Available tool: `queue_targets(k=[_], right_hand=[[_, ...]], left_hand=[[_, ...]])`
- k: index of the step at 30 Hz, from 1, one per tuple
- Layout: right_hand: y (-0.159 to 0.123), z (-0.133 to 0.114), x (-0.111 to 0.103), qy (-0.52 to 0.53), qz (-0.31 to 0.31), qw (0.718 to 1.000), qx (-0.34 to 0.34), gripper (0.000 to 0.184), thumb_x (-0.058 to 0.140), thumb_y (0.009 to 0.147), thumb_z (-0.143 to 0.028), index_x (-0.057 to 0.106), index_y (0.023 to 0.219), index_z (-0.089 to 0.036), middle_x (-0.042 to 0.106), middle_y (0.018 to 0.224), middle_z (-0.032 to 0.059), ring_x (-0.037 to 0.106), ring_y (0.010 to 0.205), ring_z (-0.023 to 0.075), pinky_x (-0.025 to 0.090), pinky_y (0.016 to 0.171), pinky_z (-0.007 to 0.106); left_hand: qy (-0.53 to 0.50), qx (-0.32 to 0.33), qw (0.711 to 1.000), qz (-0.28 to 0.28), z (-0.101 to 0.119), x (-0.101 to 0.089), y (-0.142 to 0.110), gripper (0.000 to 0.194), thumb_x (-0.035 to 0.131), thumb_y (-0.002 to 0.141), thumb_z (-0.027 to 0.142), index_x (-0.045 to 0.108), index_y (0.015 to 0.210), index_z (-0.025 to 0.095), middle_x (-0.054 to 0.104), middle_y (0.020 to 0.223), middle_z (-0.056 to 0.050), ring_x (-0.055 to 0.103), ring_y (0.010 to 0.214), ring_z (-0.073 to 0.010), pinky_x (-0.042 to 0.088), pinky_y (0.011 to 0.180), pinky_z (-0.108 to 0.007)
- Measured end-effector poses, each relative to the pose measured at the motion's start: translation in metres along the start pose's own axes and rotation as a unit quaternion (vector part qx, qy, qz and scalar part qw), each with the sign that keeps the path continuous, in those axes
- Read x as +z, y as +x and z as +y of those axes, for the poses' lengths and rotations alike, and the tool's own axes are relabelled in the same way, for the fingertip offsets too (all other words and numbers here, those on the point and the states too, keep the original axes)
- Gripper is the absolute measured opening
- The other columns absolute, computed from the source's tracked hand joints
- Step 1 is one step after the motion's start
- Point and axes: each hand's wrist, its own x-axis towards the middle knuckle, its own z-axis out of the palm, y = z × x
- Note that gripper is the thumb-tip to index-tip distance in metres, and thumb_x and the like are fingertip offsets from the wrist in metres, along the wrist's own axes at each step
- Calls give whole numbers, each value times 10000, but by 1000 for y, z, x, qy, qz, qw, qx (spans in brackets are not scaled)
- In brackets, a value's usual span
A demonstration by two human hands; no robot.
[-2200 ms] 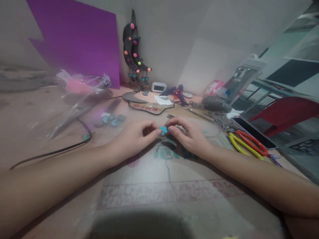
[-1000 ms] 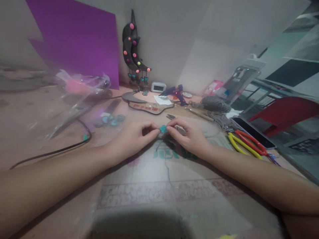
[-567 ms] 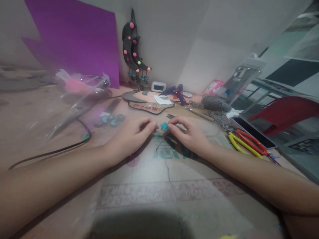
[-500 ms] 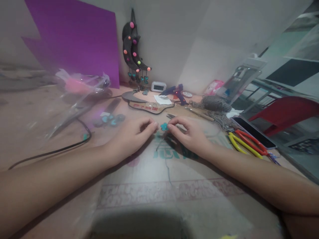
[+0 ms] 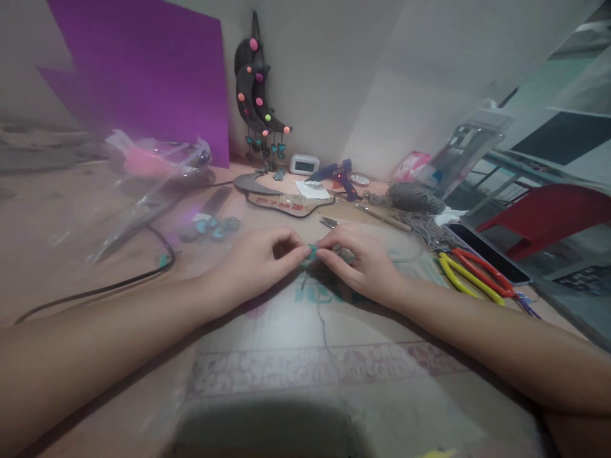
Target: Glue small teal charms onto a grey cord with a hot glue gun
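A small turquoise flower-shaped piece (image 5: 313,250) is pinched at the middle of the table, mostly covered by fingertips. My left hand (image 5: 270,257) is closed with thumb and forefinger on its left edge. From the other side, my right hand (image 5: 358,261) grips it the same way. A thin grey string (image 5: 305,278) hangs below the piece, and a longer thread (image 5: 323,327) lies on the sheet nearer me. Just behind my right hand show the tips of a pair of scissors (image 5: 328,222).
Pliers with red and yellow handles (image 5: 477,273), a phone (image 5: 484,251) and grey yarn (image 5: 415,198) lie on the right. A glue gun (image 5: 341,178) and a small digital clock (image 5: 304,165) stand behind. Plastic bags (image 5: 157,165) and a black cable (image 5: 105,289) occupy the left.
Half a second ago my left hand was slightly apart from the flower, which my right hand held. Now the left fingertips have come back to it, and the flower is turned and more hidden.
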Motion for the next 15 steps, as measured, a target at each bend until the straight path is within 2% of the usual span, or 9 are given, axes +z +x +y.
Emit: queue_targets(k=[6,15], right_hand=[[0,-1,-1,-8,-3,999,32,167,555,945,-273,645,829,-191,692,777,35,607,746,168,439,722,313],[1,-1,-2,-14,7,1000,20,145,577,936,-240,649,831,-170,692,772,39,612,740,161,436,708,295]], left_hand=[[-6,2,1000,2,0,0,1,234,498,903,363,665,864,203,735,850,-13,654,804,-198,480,721,-296],[-3,-2,1000,2,0,1,0,205,505,893,318,668,878,194,725,843,-7,636,770,-179,455,692,-282]])
